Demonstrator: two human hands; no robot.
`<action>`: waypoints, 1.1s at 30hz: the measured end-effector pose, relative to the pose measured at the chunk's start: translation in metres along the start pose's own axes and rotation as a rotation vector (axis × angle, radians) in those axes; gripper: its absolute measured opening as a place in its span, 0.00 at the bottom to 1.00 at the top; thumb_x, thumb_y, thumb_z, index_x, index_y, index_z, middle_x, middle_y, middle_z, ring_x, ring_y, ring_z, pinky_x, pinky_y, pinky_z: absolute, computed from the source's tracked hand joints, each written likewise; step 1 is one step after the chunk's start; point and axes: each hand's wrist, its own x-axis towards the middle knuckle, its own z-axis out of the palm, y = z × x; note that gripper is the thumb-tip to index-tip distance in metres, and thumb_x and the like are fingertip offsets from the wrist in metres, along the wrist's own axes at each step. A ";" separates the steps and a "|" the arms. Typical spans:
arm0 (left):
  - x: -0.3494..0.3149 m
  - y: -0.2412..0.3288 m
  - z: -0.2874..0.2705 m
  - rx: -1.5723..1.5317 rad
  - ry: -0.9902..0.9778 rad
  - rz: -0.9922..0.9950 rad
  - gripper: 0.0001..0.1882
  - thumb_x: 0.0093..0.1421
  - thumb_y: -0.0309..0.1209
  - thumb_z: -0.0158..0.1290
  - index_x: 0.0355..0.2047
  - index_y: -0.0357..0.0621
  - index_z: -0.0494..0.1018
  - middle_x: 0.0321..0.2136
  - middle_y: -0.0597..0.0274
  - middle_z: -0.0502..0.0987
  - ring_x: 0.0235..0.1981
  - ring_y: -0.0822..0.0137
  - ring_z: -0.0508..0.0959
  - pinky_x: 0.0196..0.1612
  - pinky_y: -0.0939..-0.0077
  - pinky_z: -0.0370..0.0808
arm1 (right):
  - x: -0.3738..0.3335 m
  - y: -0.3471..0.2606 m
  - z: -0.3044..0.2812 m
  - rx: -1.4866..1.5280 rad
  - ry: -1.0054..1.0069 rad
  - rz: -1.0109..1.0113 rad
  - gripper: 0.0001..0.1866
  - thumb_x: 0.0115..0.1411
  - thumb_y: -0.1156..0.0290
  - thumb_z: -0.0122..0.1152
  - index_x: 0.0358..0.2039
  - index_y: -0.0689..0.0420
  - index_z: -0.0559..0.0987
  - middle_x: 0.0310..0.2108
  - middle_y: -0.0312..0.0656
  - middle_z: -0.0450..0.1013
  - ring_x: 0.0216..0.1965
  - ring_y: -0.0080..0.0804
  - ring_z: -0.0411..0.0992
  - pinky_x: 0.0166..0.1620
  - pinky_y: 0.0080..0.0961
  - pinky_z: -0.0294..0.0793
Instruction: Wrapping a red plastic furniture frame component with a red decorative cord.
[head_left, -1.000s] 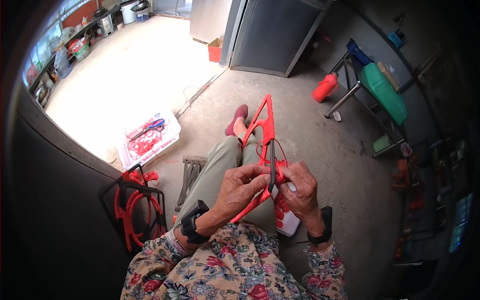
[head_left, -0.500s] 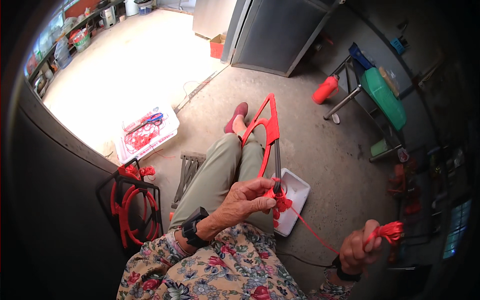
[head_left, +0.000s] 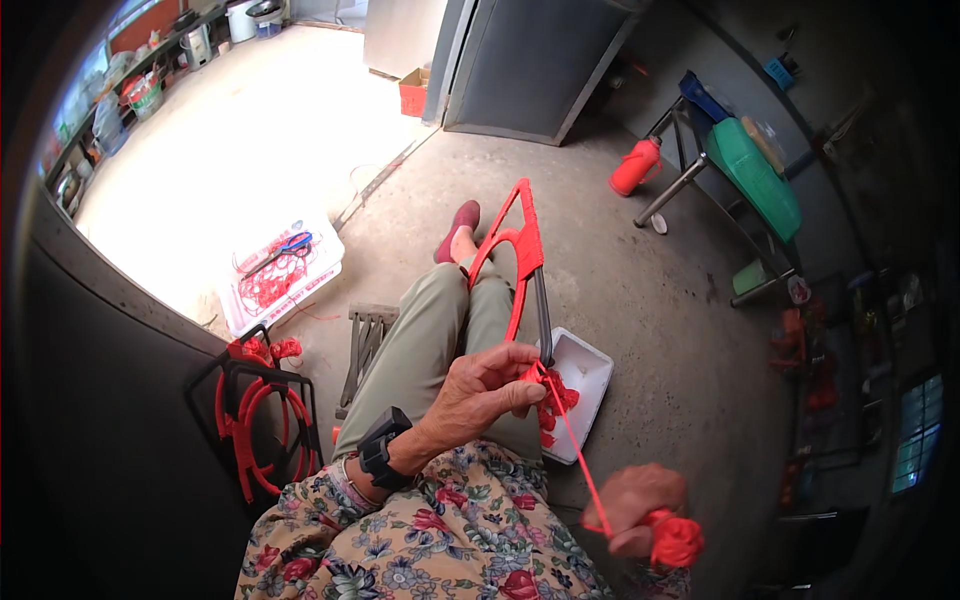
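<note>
A dark frame [head_left: 543,308] partly wound in red cord, with a red-wrapped triangular end and curved part, leans across my lap. My left hand [head_left: 492,388] pinches its near corner, where the red wrapping ends. From there a taut red cord [head_left: 583,455] runs down to my right hand [head_left: 640,505], which is blurred by motion. That hand is closed on a bundle of red cord [head_left: 676,540] bulging out at its side. Below the wrapped corner stands a white foam box [head_left: 590,375] holding red cord.
Left of my legs, a white tray [head_left: 333,262] holds loose red cord and blue-handled scissors [head_left: 294,243]. Black frames with red-wrapped rings [head_left: 240,430] lean by the dark panel at left. A red thermos [head_left: 635,168] stands near a metal-legged table with a green cover [head_left: 752,180].
My right hand has swung left and down toward my body with the cord bundle, so the cord now slopes more steeply. My left hand keeps its grip at the frame's corner.
</note>
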 end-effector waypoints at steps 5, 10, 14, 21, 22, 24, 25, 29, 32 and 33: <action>-0.002 -0.013 -0.002 -0.005 0.093 0.050 0.15 0.59 0.24 0.58 0.45 0.33 0.71 0.30 0.61 0.76 0.31 0.72 0.77 0.33 0.78 0.76 | 0.066 0.029 0.052 0.048 -0.388 -0.057 0.09 0.58 0.67 0.58 0.26 0.58 0.71 0.17 0.38 0.68 0.19 0.37 0.69 0.25 0.30 0.64; -0.002 -0.012 -0.003 -0.056 0.056 0.063 0.15 0.57 0.22 0.57 0.44 0.31 0.71 0.28 0.58 0.77 0.32 0.66 0.79 0.35 0.73 0.77 | 0.074 0.067 0.072 0.153 -0.505 0.087 0.13 0.60 0.65 0.55 0.23 0.58 0.68 0.15 0.37 0.63 0.18 0.24 0.62 0.23 0.26 0.58; -0.001 -0.013 0.000 -0.051 0.056 0.106 0.14 0.59 0.23 0.57 0.45 0.34 0.71 0.33 0.62 0.77 0.35 0.74 0.77 0.40 0.79 0.75 | 0.082 0.058 0.070 0.134 -0.466 0.049 0.12 0.58 0.67 0.59 0.23 0.58 0.69 0.15 0.36 0.63 0.17 0.24 0.61 0.23 0.25 0.57; -0.005 0.002 0.006 0.544 0.487 0.725 0.08 0.55 0.19 0.58 0.36 0.33 0.73 0.33 0.55 0.74 0.32 0.66 0.75 0.38 0.77 0.72 | 0.087 0.001 0.012 -0.266 -0.294 -0.162 0.07 0.53 0.72 0.67 0.26 0.60 0.77 0.21 0.39 0.74 0.18 0.32 0.73 0.23 0.25 0.69; -0.003 0.014 0.008 0.704 0.492 0.812 0.06 0.58 0.21 0.56 0.35 0.32 0.73 0.32 0.55 0.75 0.31 0.68 0.75 0.37 0.78 0.72 | 0.088 -0.006 -0.004 -0.495 -0.226 -0.152 0.09 0.55 0.72 0.64 0.34 0.60 0.74 0.24 0.40 0.74 0.21 0.31 0.74 0.25 0.26 0.71; -0.007 0.019 0.003 0.440 0.469 0.574 0.06 0.62 0.25 0.53 0.35 0.33 0.73 0.31 0.57 0.76 0.31 0.71 0.75 0.35 0.80 0.71 | 0.088 -0.003 -0.023 -0.798 0.110 -0.048 0.16 0.52 0.75 0.65 0.41 0.60 0.73 0.25 0.41 0.75 0.21 0.34 0.75 0.26 0.26 0.72; -0.004 0.023 0.005 0.135 0.502 0.479 0.08 0.65 0.28 0.51 0.34 0.33 0.72 0.29 0.60 0.76 0.30 0.75 0.75 0.34 0.82 0.72 | 0.085 -0.004 -0.032 -0.758 0.164 0.011 0.16 0.51 0.74 0.65 0.41 0.60 0.72 0.26 0.42 0.75 0.23 0.36 0.75 0.27 0.27 0.73; 0.008 0.025 -0.011 0.148 0.413 0.294 0.08 0.64 0.28 0.52 0.33 0.33 0.72 0.29 0.61 0.77 0.31 0.76 0.76 0.35 0.82 0.73 | 0.079 0.015 -0.053 -1.127 0.053 -0.027 0.15 0.49 0.73 0.63 0.36 0.59 0.69 0.25 0.43 0.72 0.26 0.39 0.74 0.28 0.33 0.72; 0.012 0.022 -0.008 0.171 0.407 0.184 0.07 0.64 0.27 0.52 0.33 0.33 0.73 0.30 0.62 0.78 0.31 0.76 0.76 0.36 0.83 0.73 | 0.085 0.046 -0.052 -1.372 0.007 -0.006 0.12 0.50 0.72 0.61 0.30 0.57 0.68 0.22 0.43 0.69 0.27 0.39 0.71 0.29 0.37 0.69; 0.010 0.021 -0.010 0.191 0.361 0.177 0.07 0.63 0.27 0.52 0.34 0.34 0.73 0.35 0.58 0.77 0.32 0.75 0.77 0.37 0.82 0.74 | 0.090 0.062 -0.052 -1.398 0.040 -0.048 0.09 0.51 0.72 0.60 0.29 0.57 0.68 0.20 0.43 0.68 0.27 0.41 0.70 0.28 0.39 0.68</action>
